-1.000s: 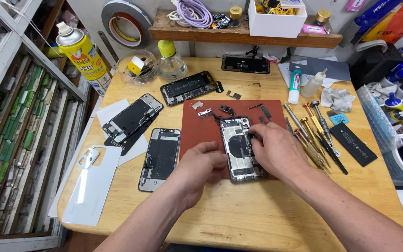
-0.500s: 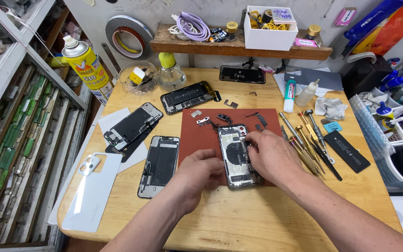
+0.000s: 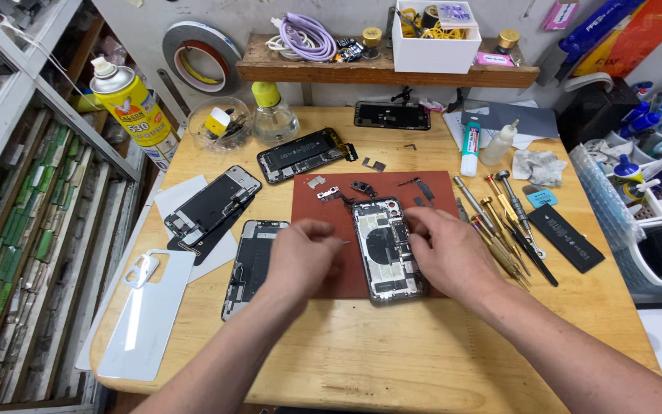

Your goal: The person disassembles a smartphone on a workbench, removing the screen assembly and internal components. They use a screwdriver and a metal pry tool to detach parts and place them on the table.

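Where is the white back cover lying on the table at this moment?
In the head view, the white back cover lies at the table's left front corner, left of the left hand.

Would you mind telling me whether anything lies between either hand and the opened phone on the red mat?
Nothing visible does. The left hand and right hand flank the opened phone on the red mat; loose small parts lie beyond it.

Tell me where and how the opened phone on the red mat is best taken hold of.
Probably by its two long side edges, from above. The opened phone lies flat, face up on the red mat, its inner parts exposed, so pinching the rim avoids them. The left hand and right hand already flank it.
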